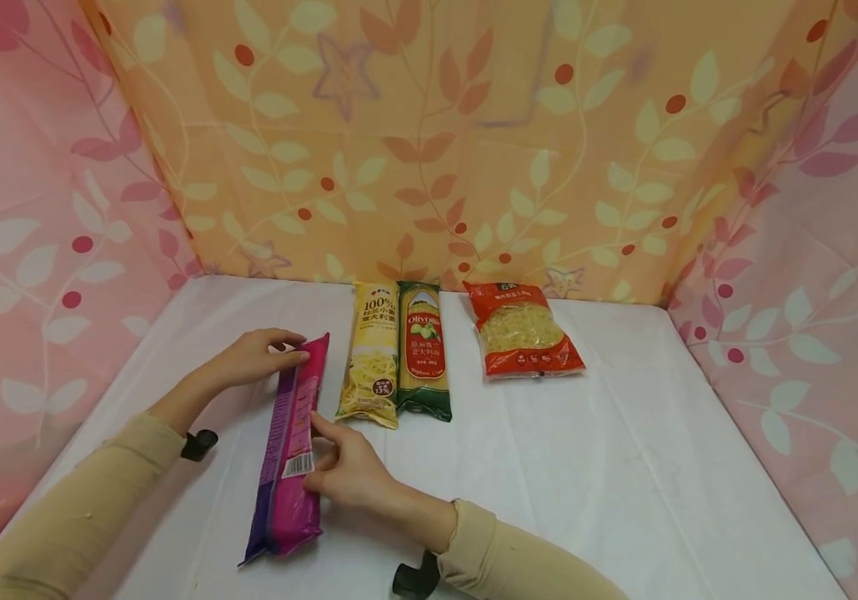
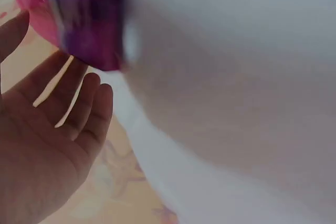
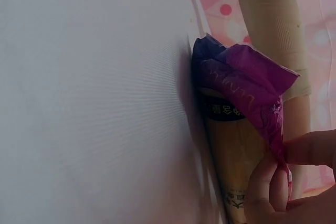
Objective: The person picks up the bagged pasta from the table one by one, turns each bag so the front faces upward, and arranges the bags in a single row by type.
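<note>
A long pink and purple noodle packet (image 1: 301, 417) slants across the left part of the white table, a barcode on its upward side. My right hand (image 1: 357, 467) pinches its right edge between thumb and fingers, near the barcode; the right wrist view shows the pinched purple wrapper (image 3: 265, 108) and pale noodles through a clear window. At the packet's far end is my left hand (image 1: 259, 357), fingertips right at the wrapper. In the left wrist view its fingers (image 2: 97, 108) are spread and fairly straight beside the packet's dark purple end (image 2: 97, 35).
Right of the packet, a yellow noodle packet (image 1: 372, 358) and a green and red spaghetti packet (image 1: 423, 350) lie side by side. Farther right is a red bag of pasta (image 1: 524, 329). Floral cloth walls (image 1: 429, 142) enclose the white table (image 1: 586, 483) at the back and sides.
</note>
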Tool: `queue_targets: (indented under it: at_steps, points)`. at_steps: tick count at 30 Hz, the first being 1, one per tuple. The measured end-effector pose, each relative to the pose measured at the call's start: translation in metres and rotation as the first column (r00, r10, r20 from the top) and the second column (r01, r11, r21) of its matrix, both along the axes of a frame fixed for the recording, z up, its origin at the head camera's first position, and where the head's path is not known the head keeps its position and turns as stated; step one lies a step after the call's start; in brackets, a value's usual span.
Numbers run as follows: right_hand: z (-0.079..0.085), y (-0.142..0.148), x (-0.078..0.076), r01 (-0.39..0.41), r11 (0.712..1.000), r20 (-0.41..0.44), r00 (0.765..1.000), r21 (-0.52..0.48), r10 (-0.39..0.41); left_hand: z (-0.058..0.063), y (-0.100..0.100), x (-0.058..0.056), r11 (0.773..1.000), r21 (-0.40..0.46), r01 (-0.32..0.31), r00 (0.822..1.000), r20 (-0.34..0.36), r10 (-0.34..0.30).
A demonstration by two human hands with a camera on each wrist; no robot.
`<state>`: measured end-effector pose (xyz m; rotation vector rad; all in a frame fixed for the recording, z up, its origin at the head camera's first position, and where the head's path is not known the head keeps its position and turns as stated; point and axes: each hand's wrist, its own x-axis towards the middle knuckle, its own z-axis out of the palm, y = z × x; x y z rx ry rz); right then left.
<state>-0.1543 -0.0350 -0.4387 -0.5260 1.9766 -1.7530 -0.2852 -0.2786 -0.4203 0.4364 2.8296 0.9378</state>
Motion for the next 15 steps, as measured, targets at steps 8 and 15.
queue_targets:
  at_steps: [8, 15]
  points:
    - [0.004, -0.003, 0.001, -0.007, 0.999, -0.044, 0.999, 0.049, 0.009, 0.018, 0.025, -0.007, 0.999, -0.038, -0.026, 1.0, 0.006, 0.027]
    - [0.008, -0.005, 0.004, 0.0, 0.999, -0.032, 0.999, 0.047, 0.001, 0.018, 0.037, -0.012, 0.993, -0.112, -0.031, 0.999, 0.013, 0.033]
